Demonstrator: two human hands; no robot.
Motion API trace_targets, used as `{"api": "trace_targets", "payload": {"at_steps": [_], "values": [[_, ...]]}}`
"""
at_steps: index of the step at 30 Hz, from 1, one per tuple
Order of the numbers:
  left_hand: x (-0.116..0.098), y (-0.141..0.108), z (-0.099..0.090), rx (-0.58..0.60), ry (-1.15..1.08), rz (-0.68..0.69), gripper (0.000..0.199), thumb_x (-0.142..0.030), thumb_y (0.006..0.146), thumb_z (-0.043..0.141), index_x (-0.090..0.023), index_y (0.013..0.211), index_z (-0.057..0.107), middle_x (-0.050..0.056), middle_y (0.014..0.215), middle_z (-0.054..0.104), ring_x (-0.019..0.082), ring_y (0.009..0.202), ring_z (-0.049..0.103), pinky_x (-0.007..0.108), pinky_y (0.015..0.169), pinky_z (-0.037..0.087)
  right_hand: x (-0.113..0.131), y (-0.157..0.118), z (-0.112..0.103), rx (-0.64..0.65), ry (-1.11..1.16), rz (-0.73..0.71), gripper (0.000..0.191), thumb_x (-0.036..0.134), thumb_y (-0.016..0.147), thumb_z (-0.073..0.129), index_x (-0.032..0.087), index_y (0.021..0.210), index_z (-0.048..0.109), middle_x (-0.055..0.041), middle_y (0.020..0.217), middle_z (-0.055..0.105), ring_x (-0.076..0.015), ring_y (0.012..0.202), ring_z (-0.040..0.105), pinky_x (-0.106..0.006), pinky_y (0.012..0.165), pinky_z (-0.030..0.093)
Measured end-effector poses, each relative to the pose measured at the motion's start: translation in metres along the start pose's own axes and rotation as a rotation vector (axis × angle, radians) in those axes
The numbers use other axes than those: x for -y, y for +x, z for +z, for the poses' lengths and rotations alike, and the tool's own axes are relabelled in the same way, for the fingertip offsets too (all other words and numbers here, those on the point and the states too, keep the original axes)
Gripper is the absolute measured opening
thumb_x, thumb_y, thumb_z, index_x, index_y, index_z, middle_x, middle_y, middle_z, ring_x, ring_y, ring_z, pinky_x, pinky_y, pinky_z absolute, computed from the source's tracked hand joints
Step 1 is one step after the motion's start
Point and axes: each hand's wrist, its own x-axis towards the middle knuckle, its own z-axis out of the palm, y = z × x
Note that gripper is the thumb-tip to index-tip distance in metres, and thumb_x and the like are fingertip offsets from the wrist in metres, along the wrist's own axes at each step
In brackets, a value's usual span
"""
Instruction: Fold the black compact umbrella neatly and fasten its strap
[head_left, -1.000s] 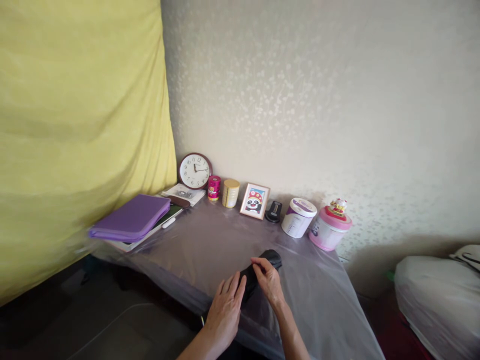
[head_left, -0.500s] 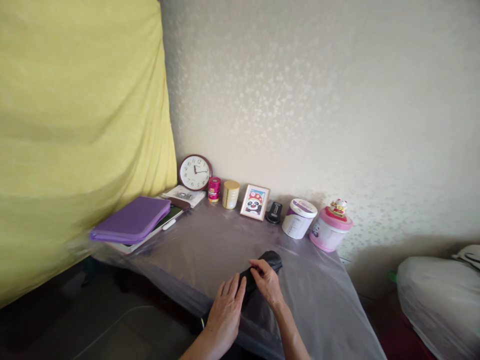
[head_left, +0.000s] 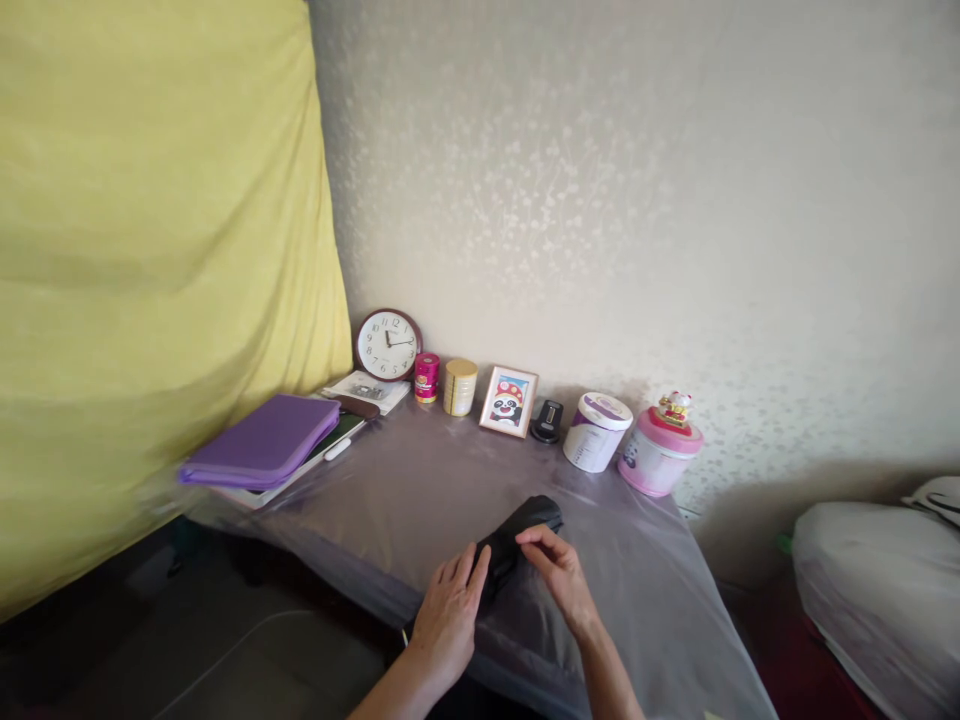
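Observation:
A black folding umbrella (head_left: 517, 524), its cloth rolled into a long bundle, lies slantwise on the table near its front edge. Over its near part rests my left hand (head_left: 448, 612), fingers bent round the cloth and pressing it down. My right hand (head_left: 559, 572) is at the right side of the bundle, thumb and forefinger pinched together at its cloth; the exact bit between the fingertips is too small to make out. The umbrella's near end is hidden behind my left hand and wrist.
A purple zip folder (head_left: 262, 440) lies on books at the left. Along the wall stand a clock (head_left: 388, 345), a pink tin (head_left: 427, 380), a yellow-lidded can (head_left: 460, 390), a panda picture frame (head_left: 508, 400), a black stapler-like object (head_left: 547, 422), a white tub (head_left: 596, 435) and a pink-lidded tub (head_left: 656, 455).
My right hand has shifted right and slightly down, from on top of the umbrella to its right side, uncovering more black cloth. My left hand stays on the umbrella.

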Motion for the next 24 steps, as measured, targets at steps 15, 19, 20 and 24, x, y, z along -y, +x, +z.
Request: {"api": "trace_targets", "payload": {"at_steps": [15, 19, 20, 24], "values": [[0.025, 0.014, -0.007, 0.049, -0.405, -0.054, 0.069, -0.020, 0.070, 0.046, -0.018, 0.136, 0.029, 0.008, 0.131, 0.043, 0.021, 0.117, 0.041, 0.032, 0.101, 0.029, -0.066, -0.059, -0.089, -0.319, -0.103, 0.275, 0.044, 0.052, 0.067, 0.059, 0.017, 0.093, 0.066, -0.0019, 0.072, 0.064, -0.0128, 0.056, 0.053, -0.024, 0.057, 0.043], [0.044, 0.023, -0.016, 0.071, -0.428, -0.060, 0.060, -0.028, 0.074, 0.045, -0.018, 0.133, 0.035, 0.007, 0.128, 0.048, 0.019, 0.115, 0.046, 0.027, 0.097, 0.035, -0.071, -0.061, -0.088, -0.322, -0.147, 0.274, 0.045, 0.052, 0.068, 0.057, 0.016, 0.094, 0.066, -0.0012, 0.068, 0.063, -0.0140, 0.057, 0.054, -0.025, 0.058, 0.044], [0.047, 0.023, -0.018, 0.060, -0.422, -0.071, 0.058, -0.030, 0.076, 0.043, -0.017, 0.132, 0.035, 0.009, 0.128, 0.048, 0.019, 0.115, 0.046, 0.028, 0.096, 0.035, -0.072, -0.062, -0.088, -0.322, -0.148, 0.273, 0.046, 0.053, 0.068, 0.057, 0.016, 0.094, 0.066, -0.0013, 0.068, 0.064, -0.0143, 0.057, 0.054, -0.025, 0.058, 0.044], [0.047, 0.019, -0.015, -0.079, -0.339, -0.123, 0.054, -0.030, 0.085, 0.031, -0.016, 0.137, 0.025, 0.013, 0.140, 0.031, 0.024, 0.124, 0.036, 0.039, 0.101, 0.029, -0.071, -0.062, -0.087, -0.323, -0.150, 0.264, 0.047, 0.054, 0.068, 0.056, 0.016, 0.094, 0.066, -0.0024, 0.072, 0.066, -0.0150, 0.058, 0.056, -0.025, 0.058, 0.045]]}}
